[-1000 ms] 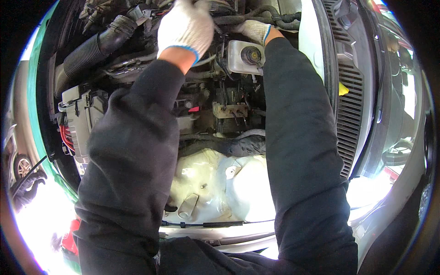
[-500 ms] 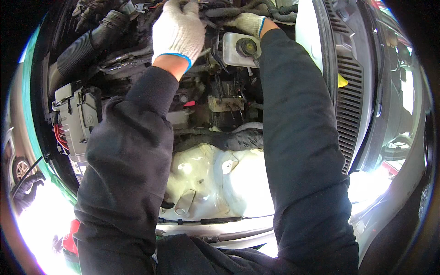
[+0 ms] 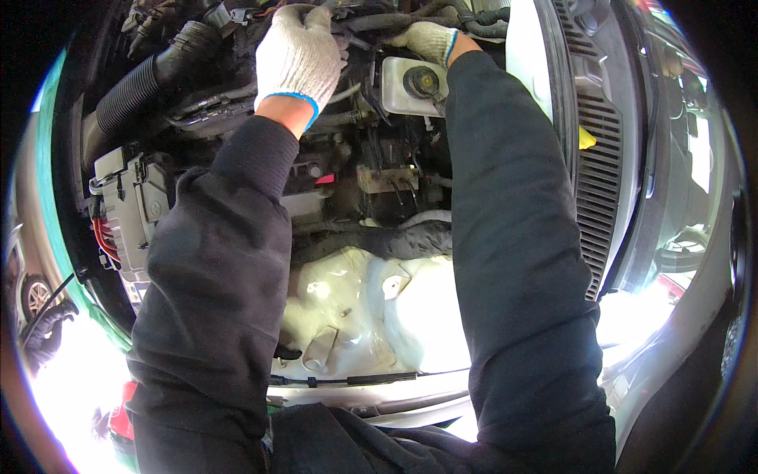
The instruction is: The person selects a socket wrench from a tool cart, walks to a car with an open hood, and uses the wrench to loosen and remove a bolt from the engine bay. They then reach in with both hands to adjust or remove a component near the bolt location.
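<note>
Both my hands wear white knit gloves with blue cuffs and reach deep into a car's engine bay. My left hand (image 3: pixel 298 62) is at the top centre, its fingers curled down among dark hoses and wiring; whatever they close on is hidden. Farther right, my right hand (image 3: pixel 427 42) points leftward beside a black hose (image 3: pixel 385 22), behind the brake fluid reservoir (image 3: pixel 395 85). The fingertips there are lost in shadow, so their grip does not show. A black cap (image 3: pixel 426 81) tops the whitish reservoir, close to my right wrist.
A ribbed air duct (image 3: pixel 130 99) and a grey fuse box (image 3: pixel 130 205) with red wires lie at left. Below centre sits a metal block with thin pipes (image 3: pixel 387 180). The slotted cowl panel (image 3: pixel 598 197) runs along the right. The pale inner fender (image 3: pixel 339 304) is nearest me.
My left hand has drawn slightly back toward me and to the left, its fingers now curled in view. My right hand has hardly moved.
</note>
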Demonstrator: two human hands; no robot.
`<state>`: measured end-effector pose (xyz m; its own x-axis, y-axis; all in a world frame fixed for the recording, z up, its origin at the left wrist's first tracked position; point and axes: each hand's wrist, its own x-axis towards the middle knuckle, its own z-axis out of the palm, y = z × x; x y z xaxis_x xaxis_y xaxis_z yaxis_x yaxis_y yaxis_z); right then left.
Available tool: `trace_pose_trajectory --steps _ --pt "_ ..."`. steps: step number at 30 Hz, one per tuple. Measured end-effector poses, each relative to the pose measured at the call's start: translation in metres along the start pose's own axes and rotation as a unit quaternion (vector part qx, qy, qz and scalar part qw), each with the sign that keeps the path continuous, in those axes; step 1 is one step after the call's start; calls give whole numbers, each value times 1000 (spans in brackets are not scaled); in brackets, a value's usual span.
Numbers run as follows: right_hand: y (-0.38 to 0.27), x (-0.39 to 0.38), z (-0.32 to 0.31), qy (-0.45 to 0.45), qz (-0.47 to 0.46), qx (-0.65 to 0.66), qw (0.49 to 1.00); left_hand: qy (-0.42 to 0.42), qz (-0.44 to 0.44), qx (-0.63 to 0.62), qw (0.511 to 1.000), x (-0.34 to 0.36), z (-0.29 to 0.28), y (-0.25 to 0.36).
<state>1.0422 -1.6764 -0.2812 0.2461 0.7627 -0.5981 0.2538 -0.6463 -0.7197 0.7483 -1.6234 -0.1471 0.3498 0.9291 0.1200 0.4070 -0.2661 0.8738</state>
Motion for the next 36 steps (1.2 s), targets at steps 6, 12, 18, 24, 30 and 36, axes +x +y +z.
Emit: trace_pose_trajectory --steps 6,12,18,24,30,36 --pt "-10 -8 8 48 -36 -228 972 -29 -67 -53 996 3 5 -8" --pt "-39 -32 17 50 22 -195 979 -51 -29 -81 995 9 11 -25" --pt "-42 -31 12 10 -155 -386 910 -75 25 5 997 7 5 -21" --pt "-16 -11 6 22 -1 -240 970 -85 -33 -82 992 11 6 -18" --pt "-18 -6 13 16 -71 -214 974 -103 -15 -48 993 8 11 -11" --pt "-42 -36 14 -10 -63 -162 985 -63 20 -10 998 7 4 -4"
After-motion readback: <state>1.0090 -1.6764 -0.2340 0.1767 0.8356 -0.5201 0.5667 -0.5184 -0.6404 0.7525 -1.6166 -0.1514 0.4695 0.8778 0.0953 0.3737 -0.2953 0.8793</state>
